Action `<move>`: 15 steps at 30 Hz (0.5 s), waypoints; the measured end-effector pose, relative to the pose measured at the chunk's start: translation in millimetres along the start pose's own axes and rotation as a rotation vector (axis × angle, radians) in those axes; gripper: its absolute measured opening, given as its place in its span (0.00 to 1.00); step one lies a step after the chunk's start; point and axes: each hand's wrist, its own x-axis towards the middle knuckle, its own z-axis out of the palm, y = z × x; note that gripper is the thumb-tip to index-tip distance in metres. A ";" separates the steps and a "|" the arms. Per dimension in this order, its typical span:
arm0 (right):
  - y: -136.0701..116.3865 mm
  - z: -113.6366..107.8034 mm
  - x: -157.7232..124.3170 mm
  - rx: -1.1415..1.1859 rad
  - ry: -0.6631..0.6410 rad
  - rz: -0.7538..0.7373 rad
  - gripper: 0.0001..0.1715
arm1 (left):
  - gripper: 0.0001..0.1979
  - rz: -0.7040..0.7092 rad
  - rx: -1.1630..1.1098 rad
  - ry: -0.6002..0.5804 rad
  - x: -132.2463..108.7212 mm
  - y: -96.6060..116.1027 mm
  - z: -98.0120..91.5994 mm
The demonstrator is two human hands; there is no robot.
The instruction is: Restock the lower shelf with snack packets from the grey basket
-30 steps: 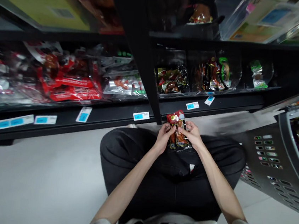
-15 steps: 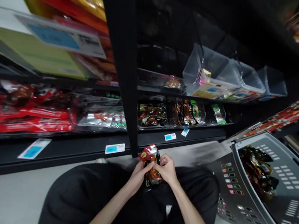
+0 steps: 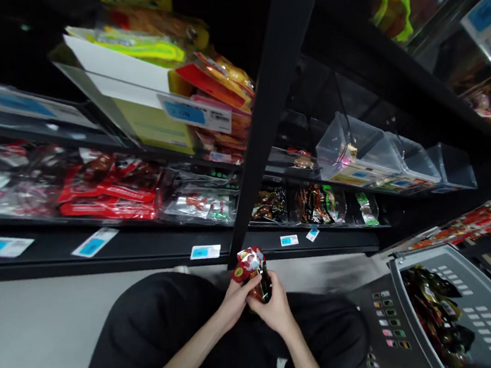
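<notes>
Both hands hold small snack packets with red tops and dark, shiny wrapping (image 3: 248,264), just above my lap. My left hand (image 3: 234,300) grips them from the left, its thumb across the front. On the other side my right hand (image 3: 275,304) closes round the right edge. How many packets there are is hidden by the fingers. Right in front is the lower shelf edge (image 3: 167,258), with price tags along it. A grey basket (image 3: 415,319) stands to my right, and dark packets (image 3: 434,309) lie inside it.
A black upright post (image 3: 269,122) splits the shelves ahead. Red packets (image 3: 111,187) fill a lower bin on the left. Clear plastic bins (image 3: 358,155) sit on the shelf at right. An open box with bright packages (image 3: 147,115) juts out at upper left.
My view has turned left and up a little, so shelves and basket sit lower and further right. The packets in my hands are tilted differently, and both hands still hold them.
</notes>
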 end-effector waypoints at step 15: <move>-0.5 -24.1 -49.4 0.306 0.070 0.205 0.26 | 0.34 0.174 0.489 -0.593 -9.5 -2.7 -8.3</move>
